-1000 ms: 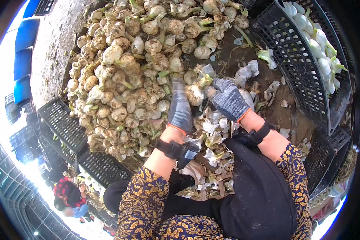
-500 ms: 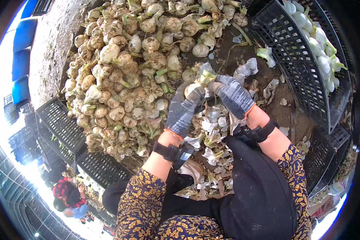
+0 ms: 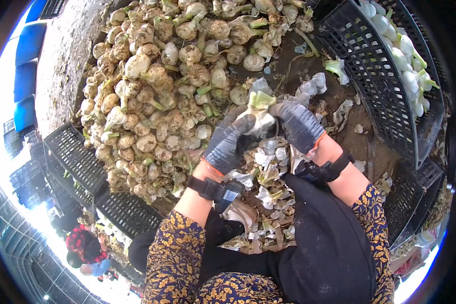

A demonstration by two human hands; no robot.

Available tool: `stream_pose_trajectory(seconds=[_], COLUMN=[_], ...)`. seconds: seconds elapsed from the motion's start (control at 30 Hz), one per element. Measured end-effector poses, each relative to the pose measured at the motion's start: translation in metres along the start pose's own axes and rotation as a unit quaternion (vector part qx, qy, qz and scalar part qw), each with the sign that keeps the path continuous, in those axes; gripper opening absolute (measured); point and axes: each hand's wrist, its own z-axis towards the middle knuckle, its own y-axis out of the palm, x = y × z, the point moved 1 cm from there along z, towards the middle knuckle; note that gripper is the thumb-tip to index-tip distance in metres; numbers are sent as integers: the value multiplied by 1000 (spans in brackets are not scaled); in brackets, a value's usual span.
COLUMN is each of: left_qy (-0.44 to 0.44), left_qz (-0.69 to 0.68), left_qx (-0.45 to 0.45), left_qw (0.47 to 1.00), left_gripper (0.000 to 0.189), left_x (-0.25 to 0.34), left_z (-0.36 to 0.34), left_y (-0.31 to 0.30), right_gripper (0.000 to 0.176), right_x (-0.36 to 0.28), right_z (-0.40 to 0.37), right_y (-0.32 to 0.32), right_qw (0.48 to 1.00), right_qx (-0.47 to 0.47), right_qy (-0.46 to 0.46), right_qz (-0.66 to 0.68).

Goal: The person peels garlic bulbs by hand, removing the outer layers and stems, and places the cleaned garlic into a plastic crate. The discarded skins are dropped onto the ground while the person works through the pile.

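Note:
A pale garlic bulb [image 3: 261,117] with a cut green stem is between my two gloved hands, its stem pointing up and away from me. My left hand [image 3: 229,139] has its fingers closed on the bulb's left side. From the right, my right hand [image 3: 298,124] pinches the bulb near the base of the stem. Just beyond and to the left lies a big heap of soil-stained garlic bulbs [image 3: 152,96]. Loose white peeled skins [image 3: 268,157] cover the ground below my hands.
A black crate [image 3: 365,66] at the upper right holds clean white garlic [image 3: 408,61]. More black crates stand at the left [image 3: 76,157] and lower right [image 3: 408,197]. Another person [image 3: 83,245] in a red checked top is at the lower left.
The bulb has been tilted so that more of its pale side and stem shows. Both hands have rolled their backs slightly, and my left wrist has moved a little left.

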Motion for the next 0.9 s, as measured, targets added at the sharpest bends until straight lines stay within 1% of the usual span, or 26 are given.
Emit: stream_pose_trajectory(seconds=[0.03,0.07,0.13,0.17,0.2,0.23,0.27,0.3,0.33,0.4,0.43,0.47,0.5,0.53,0.57,0.6,0.63,0.67,0.7,0.73,0.77,0.8,0.83,0.87,0.9], left_qy=[-12,-12,-24,-24,-45,-66,-66,-3,60,58,24,-9,-50,-50,-51,-53,-52,-52,-30,-8,-29,-30,4,37,22], left_qz=[-50,-50,-132,-132,-159,-186,-186,-122,-57,-69,-116,-164,-253,-253,-271,-290,-265,-266,-194,-119,-66,-66,-102,-138,-137], left_qx=[-32,-31,-59,-60,-61,-61,-61,-23,15,16,-8,-31,-26,-26,-20,-14,-49,-49,5,60,100,100,108,117,133], left_qw=[998,998,989,989,984,978,978,992,996,996,993,986,966,966,961,956,961,961,981,991,992,992,989,983,981], left_gripper=[45,45,44,44,45,45,45,45,45,44,42,41,40,40,38,37,35,35,35,35,36,36,34,32,32], left_x=[1,1,2,-1,-5,-3,-3,-4,-3,-4,-3,-3,-13,-10,-7,-5,-4,-5,-7,-7,-8,-10,-7,-3,2], left_z=[-1,-1,-2,-1,1,0,-1,-3,-4,-3,-3,-3,0,-1,-2,-3,-1,1,3,4,7,9,10,10,8], left_y=[-1,-2,-2,-3,-6,-2,4,12,19,12,10,8,-2,0,4,7,7,8,9,10,3,3,9,13,15], right_gripper=[19,22,22,21,21,21,20,19,19,16,16,16,17,18,17,17,16,16,15,15,15,16,14,14,15], right_x=[1,1,-6,-8,-10,-8,-5,-3,2,9,3,0,-2,-4,-10,-6,1,3,1,-3,-9,-17,-25,-22,-12], right_z=[-3,-5,-4,-2,-1,-1,1,2,1,1,-6,-6,-7,-7,-5,-5,-3,-2,-4,-4,-5,-5,-2,-3,-6], right_y=[1,2,-7,-8,-7,-4,-4,-2,2,8,7,6,6,4,-11,-8,-4,0,4,2,-3,-9,-17,-13,-5], right_qw=[984,936,942,807,601,601,833,969,968,948,915,915,787,608,520,520,755,918,938,938,988,991,994,994,944], right_qx=[4,9,-2,0,1,0,32,59,57,30,78,77,82,84,59,60,62,56,104,104,97,86,95,95,110], right_qy=[54,106,102,238,354,353,229,78,81,136,109,107,231,341,327,328,262,171,125,125,30,-66,-45,-46,125], right_qz=[171,337,319,541,717,717,502,229,229,287,381,382,566,713,787,786,598,353,306,307,115,-82,28,28,284])
